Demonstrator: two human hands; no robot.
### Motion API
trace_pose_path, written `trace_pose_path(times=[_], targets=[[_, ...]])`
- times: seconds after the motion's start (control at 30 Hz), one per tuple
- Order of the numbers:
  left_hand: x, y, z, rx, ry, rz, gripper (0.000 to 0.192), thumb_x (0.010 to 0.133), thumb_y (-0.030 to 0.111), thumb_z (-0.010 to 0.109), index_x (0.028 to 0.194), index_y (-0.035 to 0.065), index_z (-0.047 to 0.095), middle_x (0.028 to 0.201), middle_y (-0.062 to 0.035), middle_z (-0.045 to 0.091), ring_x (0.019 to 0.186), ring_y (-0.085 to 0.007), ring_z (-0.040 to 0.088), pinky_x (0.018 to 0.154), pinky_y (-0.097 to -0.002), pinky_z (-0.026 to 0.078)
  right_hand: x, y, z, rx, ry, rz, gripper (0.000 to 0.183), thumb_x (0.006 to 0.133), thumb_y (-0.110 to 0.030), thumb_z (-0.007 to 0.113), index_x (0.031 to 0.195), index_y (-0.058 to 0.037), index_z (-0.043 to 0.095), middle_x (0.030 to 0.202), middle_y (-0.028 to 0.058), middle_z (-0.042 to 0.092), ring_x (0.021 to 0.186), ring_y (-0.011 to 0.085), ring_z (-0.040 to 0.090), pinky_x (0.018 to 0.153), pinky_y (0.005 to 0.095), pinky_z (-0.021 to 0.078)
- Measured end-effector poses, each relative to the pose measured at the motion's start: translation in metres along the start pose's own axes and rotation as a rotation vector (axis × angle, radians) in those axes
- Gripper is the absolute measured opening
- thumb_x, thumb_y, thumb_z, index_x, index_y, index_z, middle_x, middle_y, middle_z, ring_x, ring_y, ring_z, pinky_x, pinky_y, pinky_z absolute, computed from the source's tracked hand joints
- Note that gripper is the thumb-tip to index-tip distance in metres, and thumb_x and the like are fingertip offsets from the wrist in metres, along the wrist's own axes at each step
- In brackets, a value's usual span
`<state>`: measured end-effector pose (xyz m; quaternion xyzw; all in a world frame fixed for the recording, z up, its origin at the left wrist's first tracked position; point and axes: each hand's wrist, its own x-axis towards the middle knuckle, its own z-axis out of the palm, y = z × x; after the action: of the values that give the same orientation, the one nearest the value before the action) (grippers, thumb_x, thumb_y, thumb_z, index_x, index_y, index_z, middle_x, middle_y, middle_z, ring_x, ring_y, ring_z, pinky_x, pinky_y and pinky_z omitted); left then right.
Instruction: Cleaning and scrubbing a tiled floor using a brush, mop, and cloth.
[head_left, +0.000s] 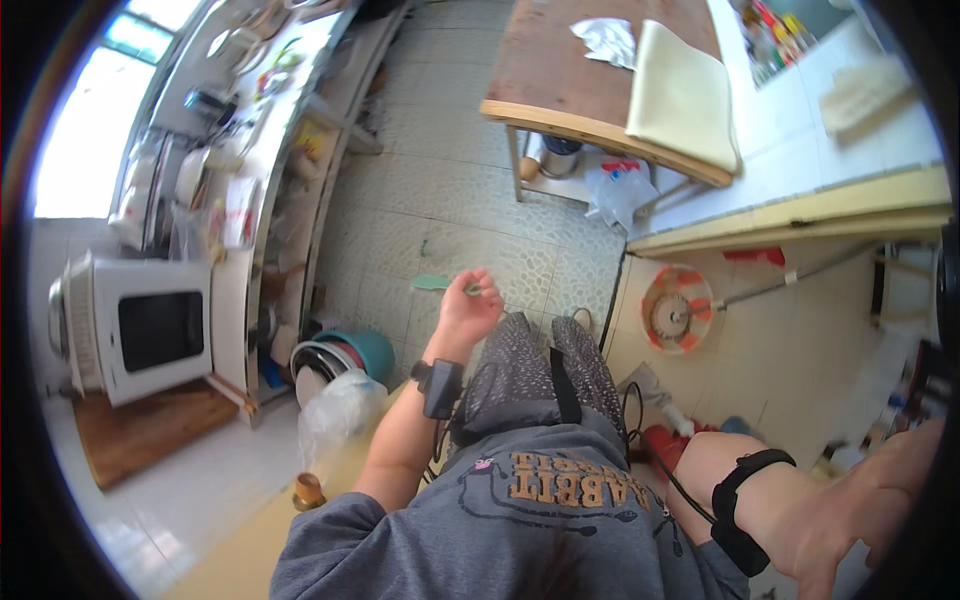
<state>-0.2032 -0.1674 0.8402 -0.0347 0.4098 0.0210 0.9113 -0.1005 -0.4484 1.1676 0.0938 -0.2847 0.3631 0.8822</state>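
A light green plastic implement (430, 283), perhaps a comb, projects from my left hand (474, 298); its end shows between the curled fingers and the thumb. The hand is in front of my patterned trousers, above the tiled floor. My right hand (855, 510) reaches out at the lower right rim, blurred and partly cut off, and whatever it touches there is hidden. Each forearm wears a black strapped device with a cable.
On the left are a crowded counter (277, 150), a white microwave oven (154, 322) and stacked basins (367, 352). A wooden table (559, 64) bears a cream folded sheet (679, 97). An orange and white basket (711, 300) with a mop-like pole (795, 277) is at right.
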Motion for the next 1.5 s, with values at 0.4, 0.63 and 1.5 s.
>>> trace_pose_path(times=[0.4,0.63,1.5], targets=[[0.054,-0.078,0.025,0.367,0.024,-0.218,0.022,0.092,0.022,0.035,0.083,0.0084,0.05,0.066,-0.0002,0.046,0.057,-0.0123,0.042,0.057,-0.027,0.037,-0.11,-0.057,0.058,-0.575,0.018,-0.648,0.011,0.086,-0.013,0.044,0.08,-0.0148,0.036,0.078,0.0034,0.037,0.074,0.0169,0.04,0.052,0.032,0.0386],[0.085,-0.139,0.027,0.513,-0.027,-0.374,0.014,0.089,0.02,0.04,0.083,0.0091,0.047,0.065,0.0015,0.041,0.057,-0.0117,0.039,0.056,-0.0271,0.036,-0.211,-0.091,0.063,-0.31,0.236,-1.122,0.017,0.076,-0.007,0.054,0.081,-0.0102,0.038,0.081,0.0015,0.037,0.079,0.0164,0.04,0.064,0.0299,0.0522],[0.146,-0.218,0.032,0.95,0.187,-0.812,0.024,0.093,0.026,0.033,0.082,0.0104,0.048,0.065,0.0009,0.046,0.056,-0.0124,0.042,0.055,-0.0269,0.038,-0.472,0.048,-0.116,-0.059,1.653,-1.823,0.009,0.081,-0.012,0.054,0.074,-0.0078,0.053,0.065,0.0015,0.049,0.058,0.0141,0.045,0.061,0.031,0.0411]])
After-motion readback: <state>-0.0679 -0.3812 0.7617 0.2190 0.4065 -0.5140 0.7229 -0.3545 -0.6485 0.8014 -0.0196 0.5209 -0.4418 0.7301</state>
